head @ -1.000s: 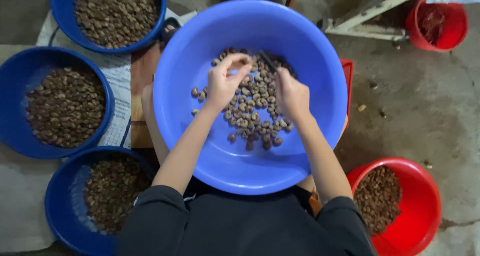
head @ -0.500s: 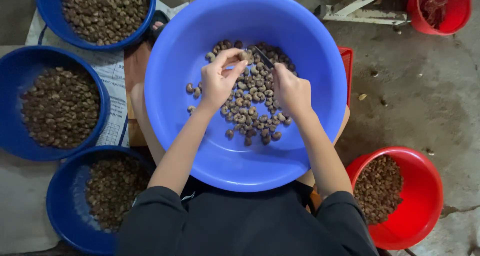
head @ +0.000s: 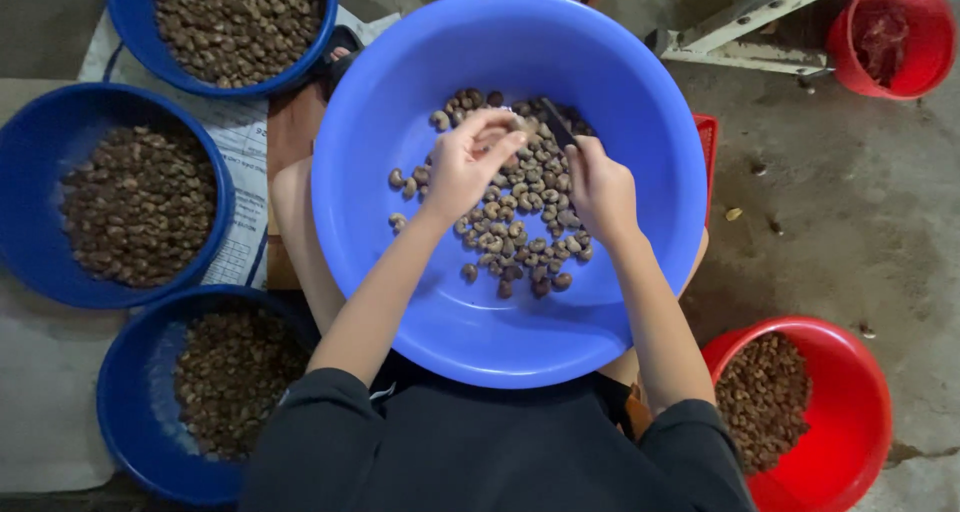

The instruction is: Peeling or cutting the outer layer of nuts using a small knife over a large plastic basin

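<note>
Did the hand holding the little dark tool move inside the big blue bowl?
Cannot tell. The right hand with the dark tool sits over the same nuts in the big blue bowl; only the camera shifted.

Basins counted, by colour

Four round blue plastic basins (head: pixel 640 92), three at nine o'clock; two round red plastic basins (head: pixel 850 372), at three o'clock.

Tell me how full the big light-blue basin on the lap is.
Nearly empty. The light-blue basin holds only a thin patch of nuts near its middle, with bare blue bottom around them.
</note>
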